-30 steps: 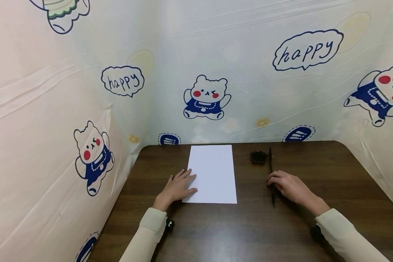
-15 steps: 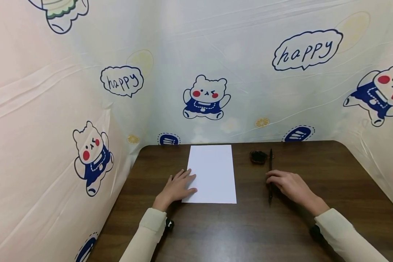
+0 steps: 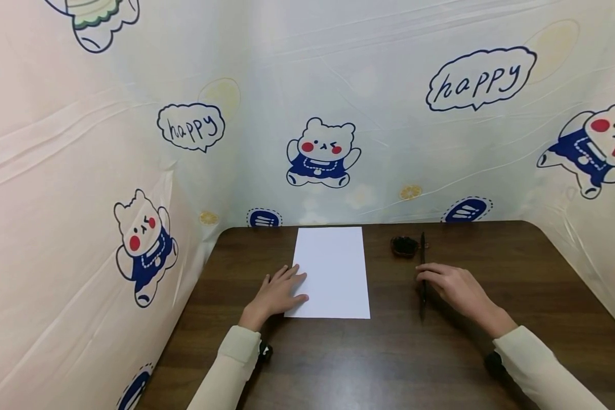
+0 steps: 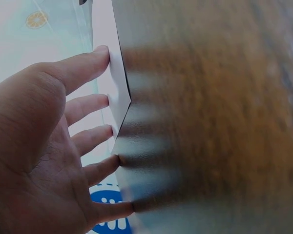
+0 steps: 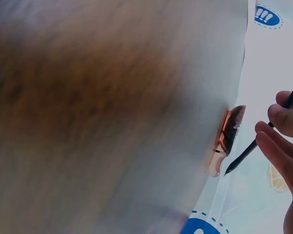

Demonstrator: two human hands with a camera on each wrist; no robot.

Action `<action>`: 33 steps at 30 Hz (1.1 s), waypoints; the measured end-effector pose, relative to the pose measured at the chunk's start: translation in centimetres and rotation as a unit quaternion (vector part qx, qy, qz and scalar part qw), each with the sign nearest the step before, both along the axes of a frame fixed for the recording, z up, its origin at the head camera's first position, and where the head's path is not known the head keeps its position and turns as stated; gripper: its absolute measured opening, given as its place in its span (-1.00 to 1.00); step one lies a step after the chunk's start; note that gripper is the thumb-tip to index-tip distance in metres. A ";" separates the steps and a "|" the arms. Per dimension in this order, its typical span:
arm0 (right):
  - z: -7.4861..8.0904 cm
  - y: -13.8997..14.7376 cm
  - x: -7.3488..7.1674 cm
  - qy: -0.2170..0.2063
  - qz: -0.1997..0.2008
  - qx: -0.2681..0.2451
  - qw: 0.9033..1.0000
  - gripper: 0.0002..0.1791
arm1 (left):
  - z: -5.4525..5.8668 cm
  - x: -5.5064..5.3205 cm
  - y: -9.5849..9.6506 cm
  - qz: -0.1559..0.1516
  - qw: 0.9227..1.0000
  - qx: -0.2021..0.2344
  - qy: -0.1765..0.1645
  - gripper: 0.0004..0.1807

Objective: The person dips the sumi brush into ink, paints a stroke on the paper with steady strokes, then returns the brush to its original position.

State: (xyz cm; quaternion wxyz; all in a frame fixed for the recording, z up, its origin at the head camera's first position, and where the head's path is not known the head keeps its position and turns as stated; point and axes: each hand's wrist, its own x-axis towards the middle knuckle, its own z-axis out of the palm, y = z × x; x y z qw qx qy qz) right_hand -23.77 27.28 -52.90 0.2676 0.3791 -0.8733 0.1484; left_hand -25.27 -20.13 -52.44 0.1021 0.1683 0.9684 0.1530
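Note:
My left hand (image 3: 275,294) lies open with fingers spread over the left edge of a blank white sheet of paper (image 3: 333,267). In the left wrist view, the thumb (image 4: 83,68) and some fingertips touch the paper (image 4: 116,83) near its corner, while the others reach the table. My right hand (image 3: 453,287) pinches a thin dark brush (image 3: 422,250) between thumb and fingers. Its pointed tip (image 5: 230,170) is close to a small dish (image 5: 229,130) with dark contents, seen in the right wrist view. From the head view, the brush's far end overlaps the right side of this dark dish (image 3: 404,246).
A brown wooden table (image 3: 328,364) carries everything. Behind and beside it hang pale curtains (image 3: 389,125) printed with bears and the word happy. Dark wrist devices (image 3: 265,352) sit at both cuffs.
The brush has shifted and turned slightly in my right hand, its near end moving left, and the fingers have risen a little. The left hand and paper have stayed put.

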 end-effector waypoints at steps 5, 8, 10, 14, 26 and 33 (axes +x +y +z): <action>0.2 -0.2 -0.1 0.005 -0.001 -0.005 1.000 -0.58 | -0.1 0.0 0.0 0.001 1.000 -0.002 -0.001 -0.26; 0.3 -0.3 0.0 0.009 -0.001 -0.006 1.000 -0.58 | 0.0 0.0 0.0 0.001 1.000 0.000 -0.004 -0.26; 0.5 -0.4 0.0 0.009 -0.001 -0.006 1.000 -0.58 | 0.0 0.1 0.0 0.001 1.000 0.003 -0.003 -0.26; 0.8 -0.7 0.1 0.008 -0.002 -0.007 1.000 -0.59 | 0.0 0.1 -0.1 0.003 1.000 0.005 -0.001 -0.27; 1.9 -1.1 0.3 0.013 0.005 -0.025 1.000 -0.84 | -0.2 0.1 -0.1 0.005 1.000 0.005 -0.001 -0.26; 2.4 -1.5 0.4 0.028 0.009 -0.037 0.999 -0.29 | -0.2 0.1 -0.1 0.005 1.000 0.008 0.000 -0.27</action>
